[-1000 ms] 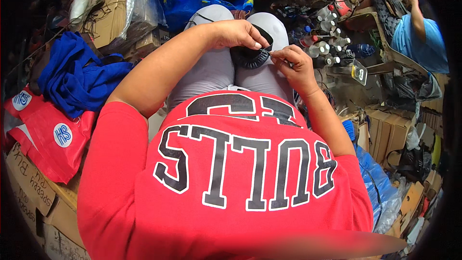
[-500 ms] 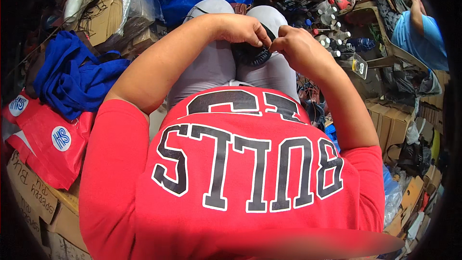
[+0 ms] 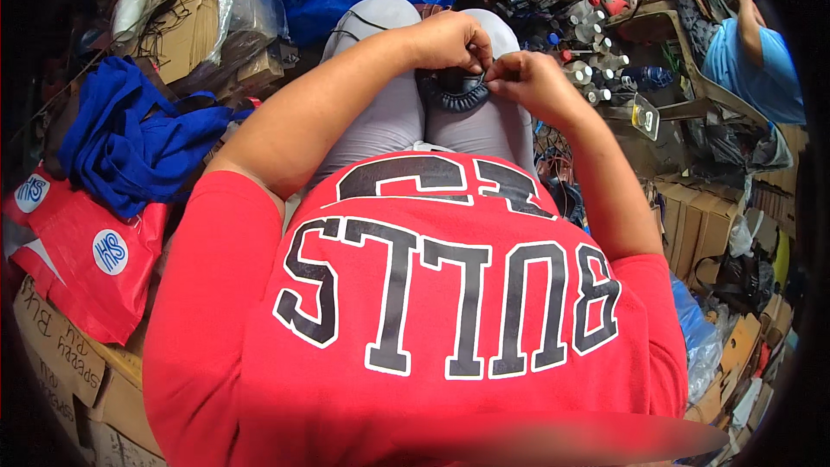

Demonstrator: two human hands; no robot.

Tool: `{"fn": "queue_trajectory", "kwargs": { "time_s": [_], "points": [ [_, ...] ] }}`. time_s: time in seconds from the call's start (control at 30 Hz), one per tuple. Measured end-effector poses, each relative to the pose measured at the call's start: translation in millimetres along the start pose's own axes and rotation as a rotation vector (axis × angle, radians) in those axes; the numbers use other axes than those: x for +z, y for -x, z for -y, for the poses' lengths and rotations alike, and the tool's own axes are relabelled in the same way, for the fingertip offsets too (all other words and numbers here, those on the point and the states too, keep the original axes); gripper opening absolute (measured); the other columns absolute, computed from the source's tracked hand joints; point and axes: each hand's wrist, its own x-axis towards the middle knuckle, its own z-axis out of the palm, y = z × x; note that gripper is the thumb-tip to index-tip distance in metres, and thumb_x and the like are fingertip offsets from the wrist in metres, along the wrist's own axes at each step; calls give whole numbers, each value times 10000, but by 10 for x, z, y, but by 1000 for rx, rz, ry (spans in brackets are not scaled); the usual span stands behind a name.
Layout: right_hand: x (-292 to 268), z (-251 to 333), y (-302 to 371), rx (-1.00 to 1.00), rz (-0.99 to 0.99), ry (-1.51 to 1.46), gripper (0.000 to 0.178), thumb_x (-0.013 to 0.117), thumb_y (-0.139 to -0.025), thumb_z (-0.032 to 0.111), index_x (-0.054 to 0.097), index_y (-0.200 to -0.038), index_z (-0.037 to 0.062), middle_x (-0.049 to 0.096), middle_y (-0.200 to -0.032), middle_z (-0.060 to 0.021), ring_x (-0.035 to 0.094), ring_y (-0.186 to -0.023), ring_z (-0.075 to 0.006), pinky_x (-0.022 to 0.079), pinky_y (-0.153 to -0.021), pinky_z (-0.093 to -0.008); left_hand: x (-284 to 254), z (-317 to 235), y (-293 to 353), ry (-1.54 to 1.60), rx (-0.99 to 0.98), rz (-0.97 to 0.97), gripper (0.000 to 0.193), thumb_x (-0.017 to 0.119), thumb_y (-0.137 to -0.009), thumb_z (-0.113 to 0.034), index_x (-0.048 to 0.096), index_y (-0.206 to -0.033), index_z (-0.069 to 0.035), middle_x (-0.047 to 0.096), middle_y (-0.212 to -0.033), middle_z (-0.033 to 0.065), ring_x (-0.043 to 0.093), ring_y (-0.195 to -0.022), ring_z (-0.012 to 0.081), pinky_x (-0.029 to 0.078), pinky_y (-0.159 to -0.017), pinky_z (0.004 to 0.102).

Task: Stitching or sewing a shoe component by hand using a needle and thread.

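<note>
Crowded clutter rings the person: blue cloth (image 3: pixel 130 138) and a red bag (image 3: pixel 86 251) to the left, capped bottles (image 3: pixel 608 62) and cardboard boxes (image 3: pixel 699 218) to the right, a blue bag (image 3: pixel 316 9) beyond the knees. Over the right thigh of the grey trousers (image 3: pixel 380 117) is a black piece (image 3: pixel 458 102), its near edge curved and gathered into ridges. Both hands are pinched closed on its far edge, left hand (image 3: pixel 456 41) and right hand (image 3: pixel 529 83) almost meeting (any thread or needle there is too small to make out).
</note>
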Motion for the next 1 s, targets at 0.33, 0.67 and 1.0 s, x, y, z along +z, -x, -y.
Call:
{"fn": "queue_trajectory", "kwargs": {
  "time_s": [0.33,0.67,1.0],
  "points": [
    [14,-469,174,-248,-86,-8,197,644,-842,213,640,-894,23,554,-846,-4,492,-803,-122,406,-752,-269,-121,-136,1068,-381,-148,-188,204,679,-775,-199,646,-874,-24,579,-784,129,586,-776,290,466,-719,339],
    [140,-379,-39,-55,-352,-1814,426,397,-953,413,521,-718,81,521,-694,-58,505,-644,-197,437,-749,-374,-39,-493,455,1258,34,-581,379,439,-961,-333,508,-687,-80,469,-671,-2,459,-623,140,404,-620,323],
    [-9,-786,620,124,-186,-1262,323,463,-949,331,597,-879,45,617,-847,-84,588,-784,-206,431,-861,-386,-425,25,716,953,-257,-475,425,401,-964,-399,555,-733,-79,659,-904,133,596,-606,187,474,-778,315]
  ]
}}
